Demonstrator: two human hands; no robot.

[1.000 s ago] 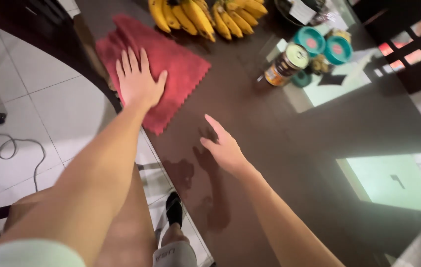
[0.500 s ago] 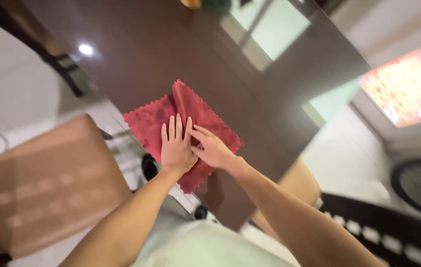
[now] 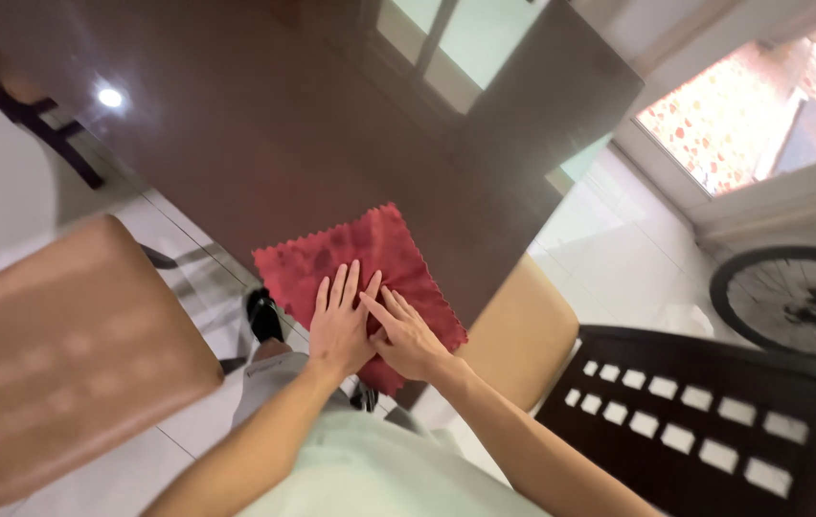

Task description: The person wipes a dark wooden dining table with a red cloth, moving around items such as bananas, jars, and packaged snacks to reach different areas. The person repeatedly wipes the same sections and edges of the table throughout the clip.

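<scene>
My fingers (image 3: 339, 289) lie flat and spread, gripping nothing — the left hand (image 3: 339, 325) presses palm-down on the red cloth (image 3: 360, 268), and the right hand (image 3: 408, 337) lies released beside it, its fingertips overlapping the left. The cloth sits at the near corner of the dark glossy counter (image 3: 264, 124), its lower edge at or just over the rim. I judge the risk is there: a push toward me could slide the cloth off the slick counter to the tiled floor (image 3: 619, 258) — between the brown chair (image 3: 63, 354) and the tan one (image 3: 513, 335).
</scene>
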